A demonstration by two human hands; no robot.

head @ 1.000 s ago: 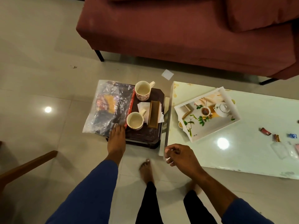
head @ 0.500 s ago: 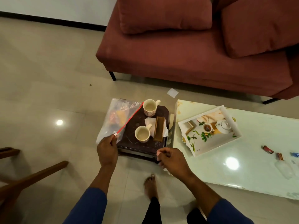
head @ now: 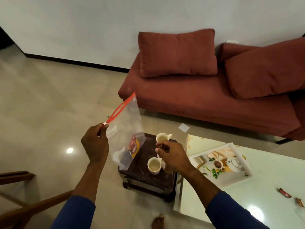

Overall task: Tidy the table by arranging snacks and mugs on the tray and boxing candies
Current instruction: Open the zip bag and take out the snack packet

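Observation:
My left hand pinches the corner of a clear zip bag with a red seal, lifted upright; snack packets sag in its bottom, which still touches the dark stool. Two cream mugs stand on the stool, one near and one far. My right hand hovers over the stool between the mugs, fingers curled, holding nothing I can see. A white tray with a printed teapot picture lies on the white table. Two wrapped candies lie at the table's right.
A dark red sofa with cushions stands behind the stool and table. A wooden chair frame sits at the lower left. A white paper scrap lies on the tiled floor. My bare foot shows at the bottom.
My left hand has raised the zip bag off the stool so it hangs upright. My right hand moved forward over the mugs. The view tilted up toward the sofa and wall.

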